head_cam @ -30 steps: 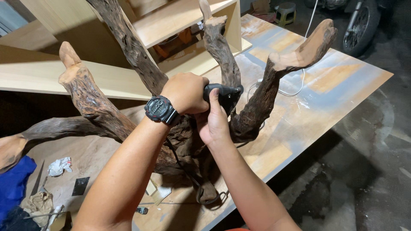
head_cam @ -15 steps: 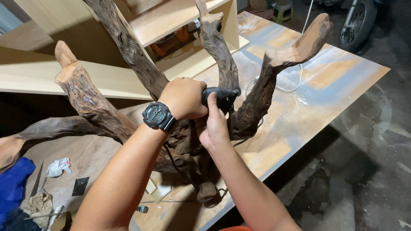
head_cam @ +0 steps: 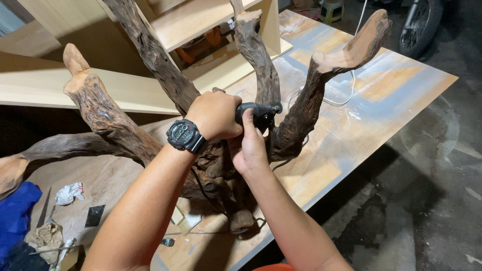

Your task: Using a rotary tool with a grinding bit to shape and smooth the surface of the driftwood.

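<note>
A large branching piece of dark driftwood [head_cam: 135, 125] stands on a plywood tabletop [head_cam: 381, 90], its cut ends pale. My left hand [head_cam: 213, 114], with a black wristwatch [head_cam: 184, 135] on the wrist, is wrapped around the body of a black handheld power tool [head_cam: 258, 113]. My right hand [head_cam: 248, 150] grips the same tool from below, thumb up along its side. The tool's tip points at the fork of the right-hand branch [head_cam: 301, 115]. Its cord [head_cam: 201, 190] trails down behind my forearm.
Pale wooden shelving boards [head_cam: 130, 93] stand behind the driftwood. A white cable [head_cam: 346, 85] lies on the tabletop. At the lower left are a crumpled rag [head_cam: 69, 193], a dark square piece [head_cam: 94, 216], blue cloth [head_cam: 17, 213] and small wood offcuts [head_cam: 183, 218]. A wheel [head_cam: 422, 25] stands at the far right.
Both hands and the tool have stayed at the same fork of the wood; only the view has shifted slightly.
</note>
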